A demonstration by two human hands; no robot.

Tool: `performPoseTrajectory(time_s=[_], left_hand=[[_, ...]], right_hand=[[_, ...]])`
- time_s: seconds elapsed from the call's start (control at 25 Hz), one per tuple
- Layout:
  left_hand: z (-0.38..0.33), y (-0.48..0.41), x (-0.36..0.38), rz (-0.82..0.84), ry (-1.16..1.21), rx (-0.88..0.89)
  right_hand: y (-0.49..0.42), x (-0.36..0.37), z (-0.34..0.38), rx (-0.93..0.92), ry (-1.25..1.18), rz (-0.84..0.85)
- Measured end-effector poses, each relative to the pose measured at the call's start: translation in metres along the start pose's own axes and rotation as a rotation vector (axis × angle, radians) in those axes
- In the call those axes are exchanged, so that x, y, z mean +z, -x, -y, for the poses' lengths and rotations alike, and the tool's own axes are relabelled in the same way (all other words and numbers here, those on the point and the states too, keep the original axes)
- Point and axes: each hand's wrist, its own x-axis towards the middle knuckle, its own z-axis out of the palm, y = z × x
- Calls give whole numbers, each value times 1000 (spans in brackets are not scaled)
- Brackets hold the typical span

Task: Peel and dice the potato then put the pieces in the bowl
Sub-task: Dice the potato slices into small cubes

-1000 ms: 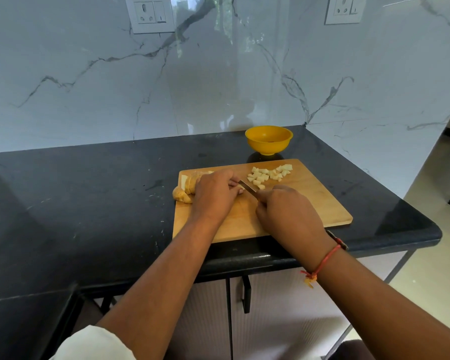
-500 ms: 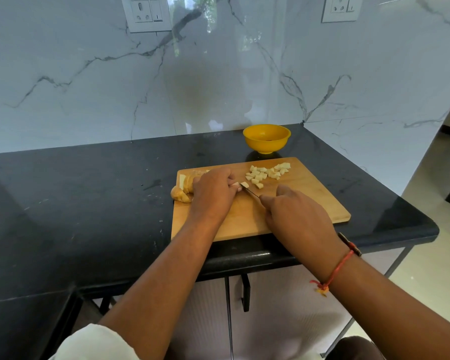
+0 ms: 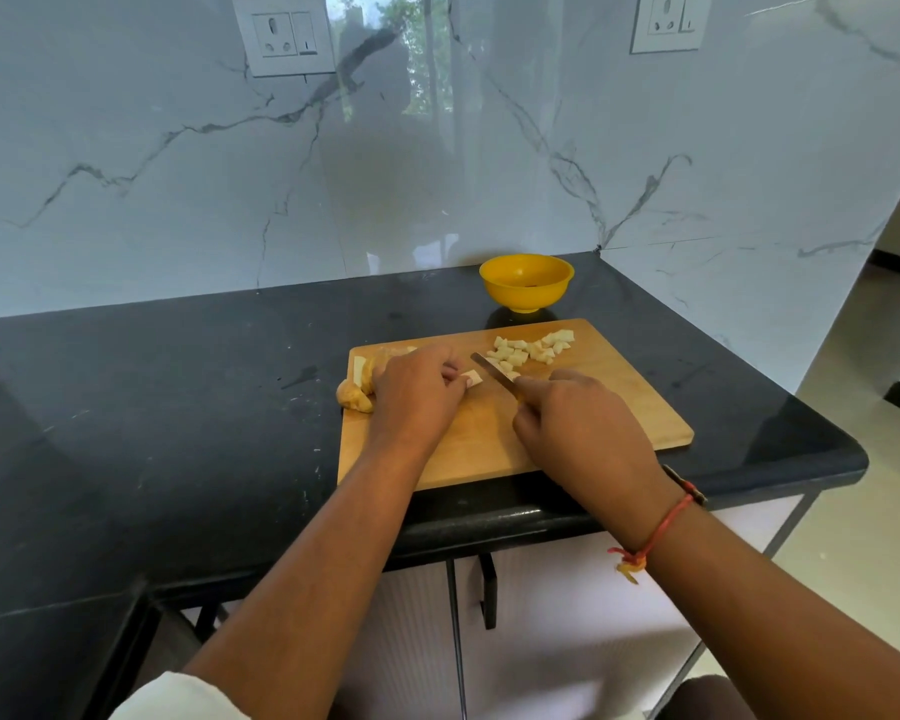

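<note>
A wooden cutting board (image 3: pixel 609 407) lies on the black counter. My left hand (image 3: pixel 417 392) curls over a pale potato strip (image 3: pixel 473 378) near the board's middle and holds it down. My right hand (image 3: pixel 578 428) grips a knife (image 3: pixel 494 372), whose blade points up-left, just right of the strip. Several diced potato pieces (image 3: pixel 533 348) are heaped at the board's far side. More potato and peel (image 3: pixel 357 387) sit at the board's left edge, partly hidden by my left hand. A yellow bowl (image 3: pixel 526 280) stands behind the board.
The black counter (image 3: pixel 178 407) stretches left of the board and ends in a rounded front edge. A marble wall with two socket plates (image 3: pixel 287 39) rises behind. A cabinet handle (image 3: pixel 488 589) hangs below the counter.
The knife blade has moved away from my left fingers toward the diced heap. The cut end of the strip now shows beyond my left fingertips. My right hand shifted slightly right.
</note>
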Motion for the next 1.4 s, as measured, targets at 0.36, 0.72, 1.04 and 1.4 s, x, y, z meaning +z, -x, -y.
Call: performPoseTrajectory(time_s=[0.36, 0.72, 1.04, 1.4], left_hand=[[2, -5, 0, 28, 54, 5], [1, -3, 3, 31, 12, 9], [0, -2, 2, 27, -15, 6], [0, -2, -3, 56, 24, 12]], right_hand=[[-21, 12, 10, 10, -5, 68], [-27, 13, 17, 99, 10, 160], [9, -4, 6, -24, 204, 149], [6, -6, 7, 1, 55, 19]])
